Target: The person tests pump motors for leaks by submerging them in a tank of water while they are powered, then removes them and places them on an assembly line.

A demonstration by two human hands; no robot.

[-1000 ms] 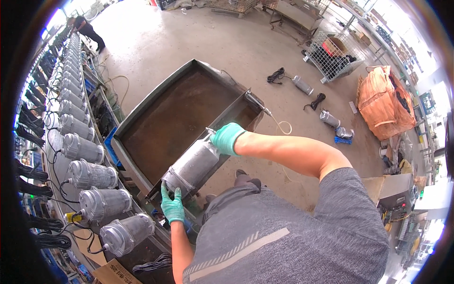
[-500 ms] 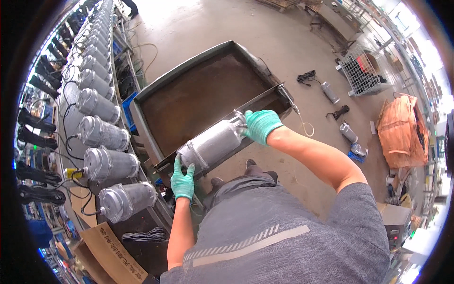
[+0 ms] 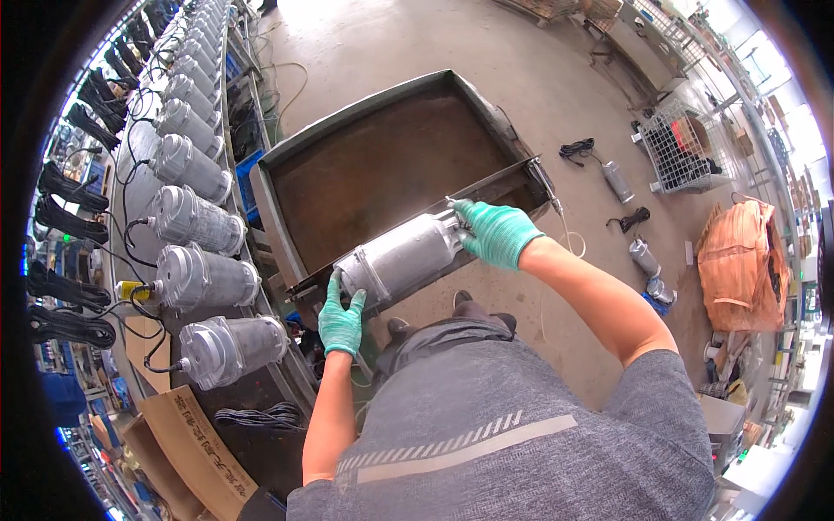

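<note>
A silver cylindrical pump (image 3: 404,257) lies on its side across the near edge of a large rectangular metal tank (image 3: 276,221), whose inside looks brown. My left hand (image 3: 340,323), in a green knitted glove, holds the pump's wide left end, thumb apart from the fingers. At the narrower right end, with its short metal posts, my gloved right hand (image 3: 499,234) has its fingers closed round the end. Part of that end is hidden by the glove.
On my left, a long line (image 3: 228,352) of similar silver pumps with coiled black cables (image 3: 74,326) runs into the distance. An open cardboard box (image 3: 195,447) stands near left. Pumps (image 3: 617,181), a wire basket (image 3: 682,148) and an orange sack (image 3: 740,265) occupy the floor at right.
The whole view has shifted slightly. Both hands stay at the pump's two ends, and the pump keeps nearly the same place over the tank's near edge.
</note>
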